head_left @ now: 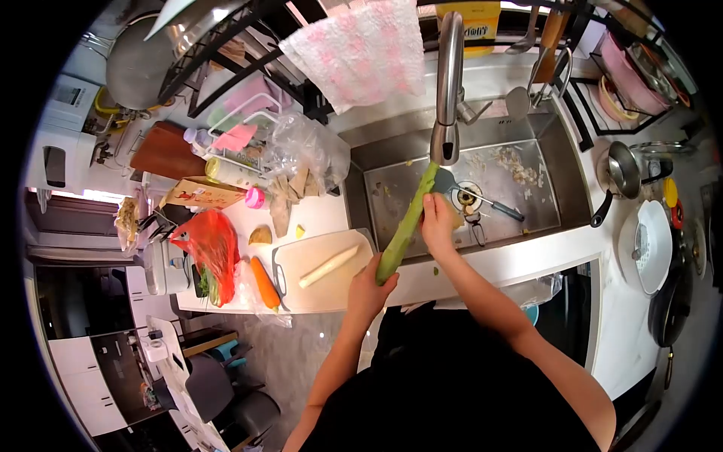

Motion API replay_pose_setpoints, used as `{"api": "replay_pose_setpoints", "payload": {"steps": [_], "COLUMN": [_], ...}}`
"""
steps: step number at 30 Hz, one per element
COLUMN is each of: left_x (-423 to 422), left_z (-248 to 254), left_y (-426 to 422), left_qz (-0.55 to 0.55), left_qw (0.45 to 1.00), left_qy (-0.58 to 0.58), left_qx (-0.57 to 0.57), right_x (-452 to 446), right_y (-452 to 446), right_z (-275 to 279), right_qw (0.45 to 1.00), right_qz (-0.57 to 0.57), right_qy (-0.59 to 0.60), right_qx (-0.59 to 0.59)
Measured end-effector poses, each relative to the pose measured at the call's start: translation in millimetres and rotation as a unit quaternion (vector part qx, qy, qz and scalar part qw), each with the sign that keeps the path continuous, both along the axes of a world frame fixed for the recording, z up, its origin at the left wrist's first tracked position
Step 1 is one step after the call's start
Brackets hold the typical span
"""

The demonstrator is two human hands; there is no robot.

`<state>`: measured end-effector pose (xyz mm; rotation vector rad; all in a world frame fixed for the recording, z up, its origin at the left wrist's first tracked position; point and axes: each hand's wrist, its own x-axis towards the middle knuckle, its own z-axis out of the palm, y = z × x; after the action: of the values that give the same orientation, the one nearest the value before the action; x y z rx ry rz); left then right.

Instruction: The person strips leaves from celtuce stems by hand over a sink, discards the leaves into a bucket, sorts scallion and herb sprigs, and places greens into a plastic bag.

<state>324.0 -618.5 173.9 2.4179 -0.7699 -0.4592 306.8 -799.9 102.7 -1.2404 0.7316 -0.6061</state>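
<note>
A long green celtuce stem (407, 230) slants from the cutting board's right side up to the faucet (446, 139), its upper end just under the spout. My left hand (369, 288) is wrapped around its lower, thicker end. Farther up, my right hand (438, 224) closes on the stem over the sink's front edge. Whether those fingers also hold a small tool is hidden. A pale peeled stalk (329, 267) lies on the white cutting board (309, 295). Beyond my right hand, a grey-headed utensil (493, 203) rests in the sink (553, 173), across the drain area.
Pale scraps (520, 164) litter the sink floor. Left of the board are a carrot (264, 282), a brown piece of vegetable (260, 235) and a red plastic bag (213, 248). A white colander (648, 247) and a small pot (623, 169) stand at the right.
</note>
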Motion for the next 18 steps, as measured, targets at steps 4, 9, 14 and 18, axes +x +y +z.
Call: {"api": "replay_pose_setpoints", "payload": {"steps": [4, 9, 14, 18], "left_x": [3.7, 18.9, 26.3, 21.4], "left_z": [14.1, 17.9, -1.4, -0.4], "left_y": [-2.7, 7.3, 27.6, 35.7], "left_qz": [0.022, 0.015, -0.036, -0.034], "left_qw": [0.99, 0.987, 0.995, 0.995], "left_qy": [0.132, 0.142, 0.026, -0.095], "left_qx": [-0.047, -0.071, -0.094, -0.027], "right_x": [13.5, 10.7, 7.0, 2.4], "right_y": [9.7, 3.7, -7.6, -14.7], "right_z": [-2.5, -0.5, 11.6, 32.1], "right_qw": [0.985, 0.995, 0.983, 0.99], "right_qz": [-0.099, -0.024, -0.02, 0.045], "right_qy": [-0.019, -0.062, -0.133, -0.037], "right_qx": [-0.137, 0.073, 0.125, 0.132]}}
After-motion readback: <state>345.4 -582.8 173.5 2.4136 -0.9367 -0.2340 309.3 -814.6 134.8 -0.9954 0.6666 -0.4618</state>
